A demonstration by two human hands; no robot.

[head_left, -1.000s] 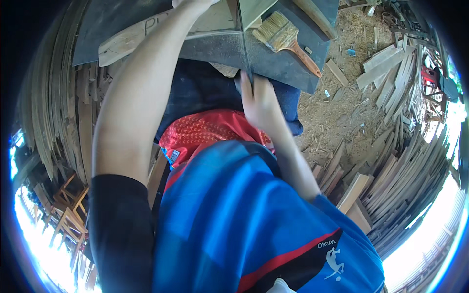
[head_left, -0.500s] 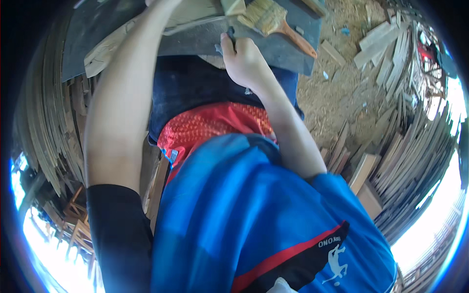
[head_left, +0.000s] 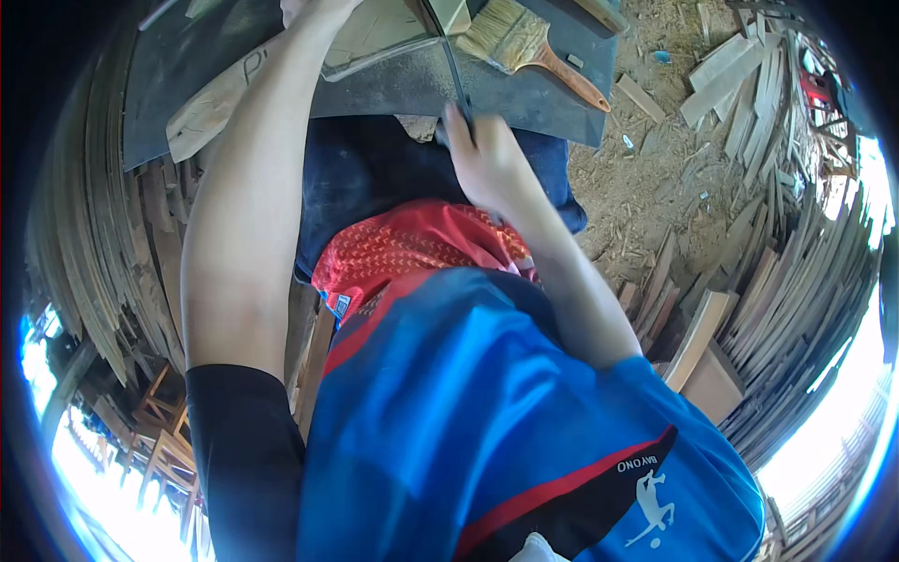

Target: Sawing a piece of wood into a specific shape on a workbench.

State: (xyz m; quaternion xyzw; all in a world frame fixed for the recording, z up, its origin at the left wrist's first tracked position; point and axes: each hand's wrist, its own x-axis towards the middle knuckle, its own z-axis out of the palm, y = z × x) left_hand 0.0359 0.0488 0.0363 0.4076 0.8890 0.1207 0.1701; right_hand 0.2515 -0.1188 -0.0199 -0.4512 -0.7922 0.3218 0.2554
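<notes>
In the head view, the work looks under way rather than finished. The right hand [head_left: 482, 155], slightly blurred, curls around the near end of a saw-like tool [head_left: 453, 61], whose thin dark blade runs to the far edge of the view. The blade passes between a pale wooden piece [head_left: 379, 42] on its left and a small wooden block [head_left: 457, 19] on its right. Pale dust [head_left: 407, 77] at the near edge of the wood suggests some cutting is done; whether block and piece are fully parted, I cannot tell, so what is left stays unclear. The left hand [head_left: 292, 11] is mostly cut off at the far edge, above the wood; I cannot tell whether its fingers grip or lie spread. A wide brush [head_left: 510, 37] rests on the dark tabletop [head_left: 375, 96], right of the block.

Against the frame half a second ago, the right hand is nearer the body and a little farther right, and the blade, indistinct then, now shows clearly. The brush lies in the same place.
</notes>
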